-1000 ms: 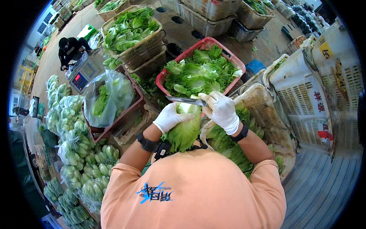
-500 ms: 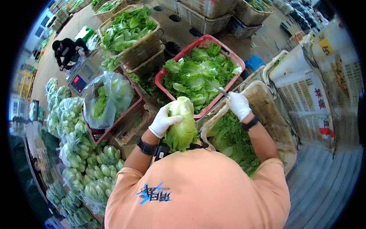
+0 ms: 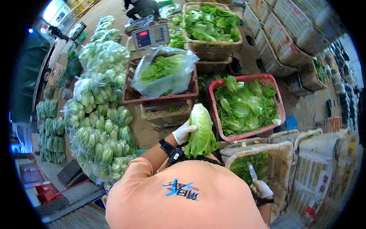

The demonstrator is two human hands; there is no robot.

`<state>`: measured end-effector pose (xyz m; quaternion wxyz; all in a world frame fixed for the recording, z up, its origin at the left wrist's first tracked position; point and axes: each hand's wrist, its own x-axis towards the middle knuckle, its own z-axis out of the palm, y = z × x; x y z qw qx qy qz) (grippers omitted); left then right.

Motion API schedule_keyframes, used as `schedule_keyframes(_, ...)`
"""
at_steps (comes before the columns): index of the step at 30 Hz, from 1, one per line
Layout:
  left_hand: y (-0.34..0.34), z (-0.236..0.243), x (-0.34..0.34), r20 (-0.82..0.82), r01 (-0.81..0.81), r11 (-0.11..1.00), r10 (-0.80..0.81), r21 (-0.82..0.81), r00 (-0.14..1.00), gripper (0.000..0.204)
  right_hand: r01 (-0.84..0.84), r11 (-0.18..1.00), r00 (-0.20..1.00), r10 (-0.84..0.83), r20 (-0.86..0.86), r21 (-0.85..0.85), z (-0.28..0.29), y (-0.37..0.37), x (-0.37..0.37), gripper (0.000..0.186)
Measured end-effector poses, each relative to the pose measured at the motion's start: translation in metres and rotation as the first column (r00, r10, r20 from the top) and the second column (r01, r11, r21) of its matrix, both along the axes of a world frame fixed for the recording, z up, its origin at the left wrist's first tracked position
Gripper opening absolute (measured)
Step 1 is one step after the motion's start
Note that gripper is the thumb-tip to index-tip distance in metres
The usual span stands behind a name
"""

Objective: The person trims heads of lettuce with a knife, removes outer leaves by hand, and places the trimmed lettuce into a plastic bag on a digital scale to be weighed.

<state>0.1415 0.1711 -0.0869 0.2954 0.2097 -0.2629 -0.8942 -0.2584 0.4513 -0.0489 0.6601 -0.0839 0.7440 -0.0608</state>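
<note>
My left hand (image 3: 183,133), in a white glove, grips a pale green head of leafy lettuce (image 3: 200,128), held upright in front of my chest. My right hand (image 3: 262,189), also gloved, is low at the right, closed on a knife (image 3: 252,171) with its blade pointing up and forward. The knife is over a worn off-white crate (image 3: 284,164) with dark green leaves inside. Beyond the lettuce, a red crate (image 3: 279,107) is full of loose leaves, and a dark red crate (image 3: 129,99) holds an open plastic bag of greens (image 3: 160,76).
Bagged vegetables (image 3: 99,149) are piled at left. A scale (image 3: 152,36) stands behind the crates, beside a stacked crate of leaves (image 3: 211,47). A co-worker in dark clothes (image 3: 139,9) is at top; stacked crates (image 3: 284,34) line the upper right.
The view has swung left, shifting the crates in frame. My right hand has moved the knife away from the lettuce and down to the right. My left hand still holds the lettuce.
</note>
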Motion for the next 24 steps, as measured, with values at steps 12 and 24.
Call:
schedule_keyframes(12,-0.184,0.057,0.131,-0.033,-0.503,0.824,0.529,0.262,0.848,0.065,-0.059,0.343,0.998,0.033,-0.051,-0.937,0.085,-0.386,0.231,0.047)
schedule_keyframes(24,-0.315,-0.116,0.196,0.059,-0.688,0.640,0.716,0.343,0.695,0.055,0.634,0.400,0.709,0.040,0.704,-0.662,0.059,-0.497,0.328,0.012)
